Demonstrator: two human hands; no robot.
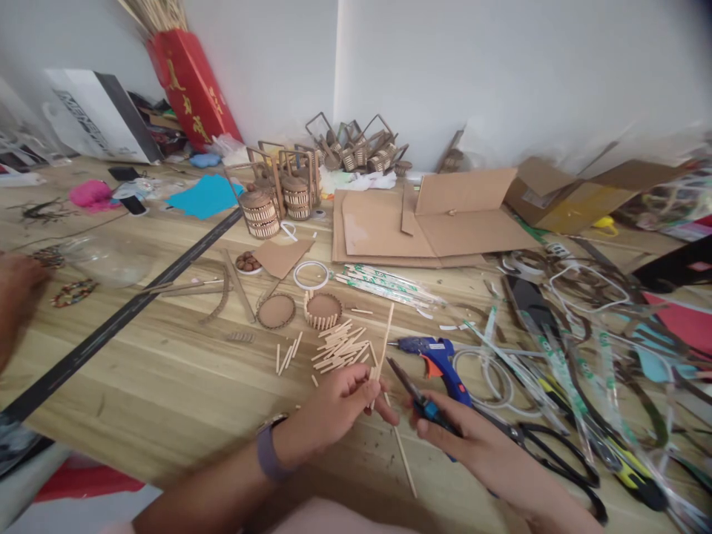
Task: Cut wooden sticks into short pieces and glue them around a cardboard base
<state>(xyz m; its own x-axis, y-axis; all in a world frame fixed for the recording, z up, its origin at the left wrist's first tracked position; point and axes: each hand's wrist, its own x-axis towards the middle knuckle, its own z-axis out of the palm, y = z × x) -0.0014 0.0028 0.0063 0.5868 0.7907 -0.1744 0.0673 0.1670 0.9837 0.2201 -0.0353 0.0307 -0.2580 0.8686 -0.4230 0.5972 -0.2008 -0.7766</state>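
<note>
My left hand (339, 404) is closed in a pinch on a thin wooden stick (385, 343) that rises up and slightly right from my fingers. My right hand (461, 430) is wrapped around blue-handled cutting pliers (414, 391), whose open jaws point up-left toward the stick, close to it. Just beyond my hands lies a pile of short cut stick pieces (339, 345). A small round cardboard base ringed with upright sticks (323, 308) sits behind the pile, with a flat cardboard disc (276, 311) to its left. A blue glue gun (437, 356) lies right of the pile.
Finished stick baskets (278, 196) stand at the back, flattened cardboard (423, 222) to their right. Wrapped chopsticks (383, 285), black scissors (556, 452) and tangled strips crowd the right side. Another person's hand (16, 293) shows at the left edge. A long stick (405, 460) lies under my hands.
</note>
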